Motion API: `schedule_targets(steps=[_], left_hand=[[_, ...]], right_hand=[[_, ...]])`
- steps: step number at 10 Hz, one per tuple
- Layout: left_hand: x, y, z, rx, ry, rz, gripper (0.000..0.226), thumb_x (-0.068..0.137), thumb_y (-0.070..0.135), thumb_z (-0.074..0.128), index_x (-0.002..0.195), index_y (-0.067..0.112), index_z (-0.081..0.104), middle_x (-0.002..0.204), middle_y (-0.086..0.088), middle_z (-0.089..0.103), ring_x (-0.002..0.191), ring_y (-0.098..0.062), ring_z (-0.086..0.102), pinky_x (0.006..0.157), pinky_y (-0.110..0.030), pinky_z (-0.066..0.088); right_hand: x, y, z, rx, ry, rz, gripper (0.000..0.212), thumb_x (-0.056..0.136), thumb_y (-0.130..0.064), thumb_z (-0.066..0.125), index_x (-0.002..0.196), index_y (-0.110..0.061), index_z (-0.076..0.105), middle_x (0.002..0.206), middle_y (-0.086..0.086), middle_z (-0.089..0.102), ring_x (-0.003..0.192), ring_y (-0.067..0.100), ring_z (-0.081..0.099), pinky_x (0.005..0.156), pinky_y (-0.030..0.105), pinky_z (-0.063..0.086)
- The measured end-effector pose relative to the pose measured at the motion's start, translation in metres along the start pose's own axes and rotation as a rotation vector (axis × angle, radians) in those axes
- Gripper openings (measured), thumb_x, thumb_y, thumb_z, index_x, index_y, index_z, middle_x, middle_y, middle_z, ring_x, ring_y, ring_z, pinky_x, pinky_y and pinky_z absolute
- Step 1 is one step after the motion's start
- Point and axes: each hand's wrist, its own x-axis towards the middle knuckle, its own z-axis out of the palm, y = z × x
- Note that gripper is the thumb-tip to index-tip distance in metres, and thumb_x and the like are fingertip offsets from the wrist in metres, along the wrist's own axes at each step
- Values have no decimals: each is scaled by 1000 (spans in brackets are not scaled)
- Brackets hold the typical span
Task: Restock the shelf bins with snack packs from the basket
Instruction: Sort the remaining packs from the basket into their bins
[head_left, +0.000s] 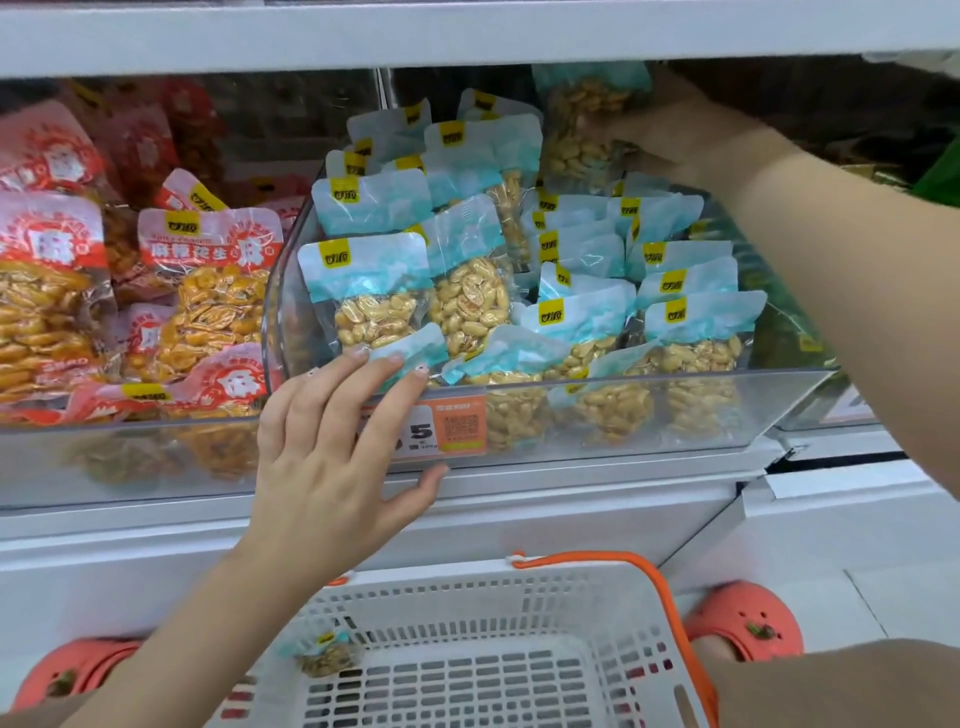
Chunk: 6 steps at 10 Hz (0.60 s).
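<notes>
Under the upper shelf, back of bin: right hand (670, 132) curled round an upright blue peanut pack (582, 124), lowering or setting it behind the rows.
Front edge of bin: left hand (332, 447) spread, fingers straight, fingertips (358, 353) resting on the blue header of a front pack (415, 348); gripping nothing.
Clear shelf bin (675, 415): packed with blue-topped peanut packs in leaning rows, little free room except at the back.
White basket (467, 649): on the floor below, orange handle (660, 582); one small peanut pack (327, 657) visible at its left inner wall, otherwise nearly bare.
Handling, as judged: vacuum-sealed film over loose nuts, so light, lumpy and fairly firm in the body; flat header floppy and slick; best taken round the nut-filled middle, not by the header.
Fragility, as judged: nuts may crush under a hard squeeze; film may snag on the bin's edge.
Neighbours: red spicy peanut packs (208, 291) in the bin to the left; price tag (447, 426) on the front wall.
Obstacles: upper shelf (467, 31) low over the bin, limiting wrist room; leaning front packs likely to topple forward if nudged.
Floor: coral clogs (743, 623) either side of the basket.
</notes>
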Motion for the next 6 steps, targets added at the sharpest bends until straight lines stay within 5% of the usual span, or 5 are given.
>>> schedule_targets(steps=[2, 4, 5, 6], left_hand=[[-1, 0, 0, -1, -13, -3, 66, 81, 49, 63, 132, 13, 45, 129, -8, 45, 124, -29, 41, 107, -40, 25], [-1, 1, 0, -3, -11, -10, 65, 81, 49, 63, 132, 12, 45, 129, -8, 45, 123, -29, 42, 107, -39, 24], [0, 2, 1, 4, 3, -18, 66, 79, 49, 64, 130, 13, 46, 129, -8, 45, 123, -29, 42, 107, -38, 23], [0, 2, 1, 4, -4, -19, 66, 78, 49, 65, 130, 13, 46, 129, -7, 45, 123, -29, 42, 107, -38, 23]], right_hand=[[64, -11, -27, 141, -37, 100, 70, 70, -14, 83, 133, -15, 51, 119, -8, 65, 108, 6, 62, 88, 30, 55], [64, -11, -27, -206, -222, 83, 68, 68, -34, 85, 128, -21, 55, 119, -11, 65, 110, 1, 60, 98, 22, 48], [69, -9, -26, -242, -195, 56, 58, 78, -20, 79, 129, -24, 52, 124, -9, 62, 114, 4, 57, 102, 21, 43], [68, -10, -25, -307, -166, 42, 59, 76, -28, 80, 129, -22, 56, 126, -6, 62, 117, 9, 56, 108, 31, 41]])
